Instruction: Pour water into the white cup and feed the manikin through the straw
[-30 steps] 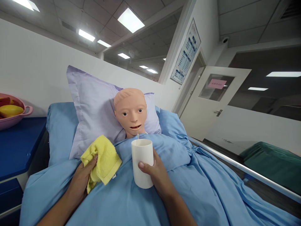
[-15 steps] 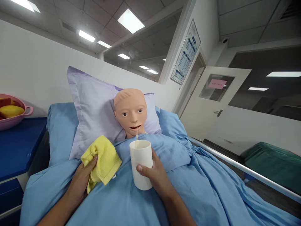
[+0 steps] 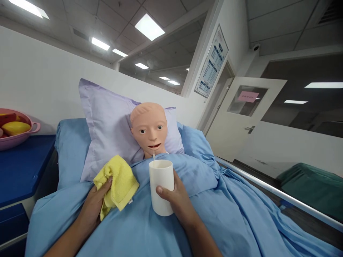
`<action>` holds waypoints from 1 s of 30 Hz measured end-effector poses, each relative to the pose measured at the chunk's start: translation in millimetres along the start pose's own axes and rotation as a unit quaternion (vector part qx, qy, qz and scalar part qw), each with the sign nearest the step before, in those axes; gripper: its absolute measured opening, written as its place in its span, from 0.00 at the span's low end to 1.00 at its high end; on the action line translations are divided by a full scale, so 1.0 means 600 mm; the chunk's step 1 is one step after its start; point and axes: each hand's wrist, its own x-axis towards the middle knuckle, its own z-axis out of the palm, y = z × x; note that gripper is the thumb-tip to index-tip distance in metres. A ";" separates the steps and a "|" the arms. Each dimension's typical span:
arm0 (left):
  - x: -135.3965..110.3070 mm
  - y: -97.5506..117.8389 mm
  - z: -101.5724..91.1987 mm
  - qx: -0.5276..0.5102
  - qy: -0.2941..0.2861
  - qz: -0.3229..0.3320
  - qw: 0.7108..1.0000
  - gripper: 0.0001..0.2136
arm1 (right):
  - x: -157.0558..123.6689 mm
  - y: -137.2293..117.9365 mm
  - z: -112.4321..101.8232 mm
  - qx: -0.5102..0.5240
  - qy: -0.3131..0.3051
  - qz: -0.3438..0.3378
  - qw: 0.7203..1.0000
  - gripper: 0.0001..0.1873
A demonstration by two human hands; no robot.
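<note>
My right hand (image 3: pixel 178 194) is wrapped round a white cup (image 3: pixel 162 187), held upright over the blanket. A thin clear straw (image 3: pixel 154 154) rises from the cup, its upper end at the open mouth of a training manikin's head (image 3: pixel 149 128). In my left hand (image 3: pixel 96 201) is a bunched yellow towel (image 3: pixel 118 180), to the left of the cup and below the manikin's head. The manikin's head rests against a lilac pillow (image 3: pixel 103 135), and a blue blanket (image 3: pixel 128 228) covers its body.
A pink basket (image 3: pixel 20 141) with fruit stands on the blue-topped bedside cabinet (image 3: pixel 32 164) at the left. A metal bed rail (image 3: pixel 270 189) runs along the right side. Beyond it are a door (image 3: pixel 241 114) standing ajar and a green-covered surface (image 3: pixel 311 185).
The straw's upper end has shifted slightly left, onto the middle of the manikin's mouth. Both hands keep their holds on the towel and cup; the view has shifted a little.
</note>
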 end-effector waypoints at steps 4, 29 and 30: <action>-0.003 0.003 0.003 -0.002 0.003 0.000 1.000 0.18 | 0.001 0.003 -0.001 0.004 -0.006 0.003 1.000 0.35; 0.000 -0.005 -0.010 -0.014 -0.009 -0.009 1.000 0.22 | -0.002 0.012 -0.007 -0.025 -0.011 -0.005 1.000 0.33; 0.001 -0.005 -0.011 -0.014 -0.010 -0.009 1.000 0.22 | -0.002 0.013 -0.007 -0.029 -0.009 -0.007 1.000 0.34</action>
